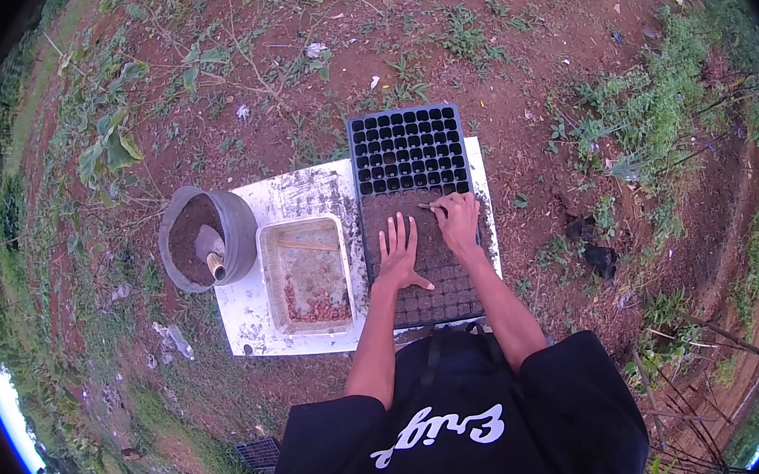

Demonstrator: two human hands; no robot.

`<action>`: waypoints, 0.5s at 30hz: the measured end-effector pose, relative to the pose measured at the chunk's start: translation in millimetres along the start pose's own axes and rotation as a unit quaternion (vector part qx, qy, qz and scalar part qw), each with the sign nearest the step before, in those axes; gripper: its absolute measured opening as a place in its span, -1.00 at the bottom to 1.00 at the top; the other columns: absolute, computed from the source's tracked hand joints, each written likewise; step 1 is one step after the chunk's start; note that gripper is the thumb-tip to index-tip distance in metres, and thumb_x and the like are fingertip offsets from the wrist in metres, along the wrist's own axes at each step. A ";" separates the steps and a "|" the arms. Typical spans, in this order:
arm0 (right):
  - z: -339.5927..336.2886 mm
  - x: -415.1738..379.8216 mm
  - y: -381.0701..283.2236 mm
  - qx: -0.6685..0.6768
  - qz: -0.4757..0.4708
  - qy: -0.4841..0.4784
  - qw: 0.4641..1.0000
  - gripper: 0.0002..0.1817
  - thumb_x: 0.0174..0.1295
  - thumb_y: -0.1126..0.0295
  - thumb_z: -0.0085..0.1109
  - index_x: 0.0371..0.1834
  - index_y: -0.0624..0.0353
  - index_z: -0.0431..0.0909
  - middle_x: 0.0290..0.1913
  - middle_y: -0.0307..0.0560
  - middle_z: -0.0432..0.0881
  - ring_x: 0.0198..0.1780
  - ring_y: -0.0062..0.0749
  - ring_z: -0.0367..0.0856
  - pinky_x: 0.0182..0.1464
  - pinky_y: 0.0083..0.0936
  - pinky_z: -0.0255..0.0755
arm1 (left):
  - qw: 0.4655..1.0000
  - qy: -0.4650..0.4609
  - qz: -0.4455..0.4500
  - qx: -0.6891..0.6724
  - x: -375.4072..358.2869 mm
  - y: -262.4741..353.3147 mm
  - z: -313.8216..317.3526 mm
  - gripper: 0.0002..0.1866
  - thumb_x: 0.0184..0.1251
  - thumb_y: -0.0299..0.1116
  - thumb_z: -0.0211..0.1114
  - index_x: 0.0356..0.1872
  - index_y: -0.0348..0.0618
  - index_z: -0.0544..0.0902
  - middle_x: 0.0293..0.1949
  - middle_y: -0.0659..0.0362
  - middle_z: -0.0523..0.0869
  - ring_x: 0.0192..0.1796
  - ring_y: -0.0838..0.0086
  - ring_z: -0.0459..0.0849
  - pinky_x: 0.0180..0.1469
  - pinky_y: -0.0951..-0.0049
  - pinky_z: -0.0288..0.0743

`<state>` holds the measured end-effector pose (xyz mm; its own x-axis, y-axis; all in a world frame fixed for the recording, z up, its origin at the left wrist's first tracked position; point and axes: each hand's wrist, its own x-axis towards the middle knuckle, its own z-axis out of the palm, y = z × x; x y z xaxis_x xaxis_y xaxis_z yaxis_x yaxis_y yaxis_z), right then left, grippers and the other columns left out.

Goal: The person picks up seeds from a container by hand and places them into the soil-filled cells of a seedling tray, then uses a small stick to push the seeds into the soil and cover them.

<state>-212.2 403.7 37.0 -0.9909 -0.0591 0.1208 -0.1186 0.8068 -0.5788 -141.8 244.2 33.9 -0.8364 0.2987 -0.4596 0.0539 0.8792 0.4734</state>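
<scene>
A black seedling tray [407, 147] stands lengthwise before me. Its far cells hold no soil, while dark soil [431, 301] fills the nearer ones. My left hand [397, 255] lies flat on the soil with its fingers spread. To its right, my right hand [458, 222] is closed in a pinch over the soil near the border with the unfilled cells. A short, thin stick-like piece [427, 206] pokes out from its fingertips; its exact kind is too small to tell.
Left of the tray, a pale rectangular basin [268, 289] holds reddish-brown seeds [318, 309] and a thin wooden strip [307, 245]. A grey bucket [243, 241] of soil with a trowel [212, 249] stands farther left. The white board [251, 327] rests above weedy ground.
</scene>
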 end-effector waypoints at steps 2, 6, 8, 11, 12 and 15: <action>-5.3 -0.5 3.1 0.008 0.009 0.016 1.000 -0.91 0.10 0.41 0.35 -0.31 0.01 0.75 -0.25 -0.21 0.67 -0.07 -0.21 0.47 0.02 -0.27 0.25 | 1.000 -0.004 -0.003 -0.003 0.7 -3.4 3.8 0.75 -0.70 0.15 0.73 0.56 -0.18 -0.35 0.56 -0.19 -0.44 0.59 -0.04 -0.53 0.55 -0.13 -0.51; -14.2 -2.7 15.7 -0.010 0.103 0.069 0.992 -0.89 0.11 0.37 0.37 -0.28 -0.02 0.76 -0.22 -0.15 0.72 -0.08 -0.17 0.48 0.03 -0.25 0.26 | 1.000 0.020 0.008 -0.003 0.2 -3.2 4.7 0.75 -0.70 0.15 0.73 0.56 -0.16 -0.35 0.57 -0.18 -0.44 0.59 -0.04 -0.53 0.55 -0.13 -0.51; -15.4 -3.9 17.5 -0.002 0.128 0.068 0.989 -0.89 0.12 0.35 0.36 -0.28 0.01 0.75 -0.22 -0.13 0.73 -0.09 -0.14 0.49 0.04 -0.22 0.25 | 1.000 0.006 0.002 -0.008 0.2 -2.1 3.4 0.75 -0.71 0.15 0.73 0.57 -0.15 -0.35 0.57 -0.18 -0.44 0.60 -0.04 -0.53 0.55 -0.13 -0.50; -7.9 -7.0 16.7 -0.030 0.124 0.061 0.990 -0.89 0.12 0.35 0.37 -0.29 0.05 0.75 -0.23 -0.12 0.73 -0.09 -0.13 0.49 0.05 -0.21 0.25 | 1.000 0.003 -0.001 -0.003 0.5 -2.0 3.2 0.75 -0.70 0.15 0.73 0.57 -0.14 -0.35 0.57 -0.18 -0.44 0.60 -0.03 -0.52 0.55 -0.12 -0.50; -3.9 -8.4 15.8 -0.031 0.114 0.071 0.990 -0.88 0.12 0.35 0.37 -0.29 0.06 0.75 -0.23 -0.12 0.73 -0.09 -0.13 0.49 0.05 -0.20 0.25 | 1.000 0.005 -0.001 -0.001 0.4 -1.9 3.5 0.75 -0.70 0.15 0.73 0.56 -0.13 -0.36 0.57 -0.18 -0.44 0.60 -0.03 -0.52 0.55 -0.12 -0.50; 4.8 -8.6 13.1 -0.020 0.106 0.077 0.991 -0.87 0.11 0.34 0.38 -0.29 0.07 0.75 -0.24 -0.12 0.73 -0.08 -0.14 0.49 0.07 -0.18 0.26 | 1.000 -0.002 -0.002 0.004 1.2 -3.1 2.2 0.75 -0.69 0.17 0.72 0.56 -0.13 -0.39 0.56 -0.18 -0.46 0.59 -0.04 -0.55 0.55 -0.11 -0.52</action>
<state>-205.5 411.9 24.5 -0.9713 0.2032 0.1234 0.0975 0.8139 -0.5727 -141.8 242.7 30.2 -0.8346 0.2966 -0.4643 0.0552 0.8835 0.4652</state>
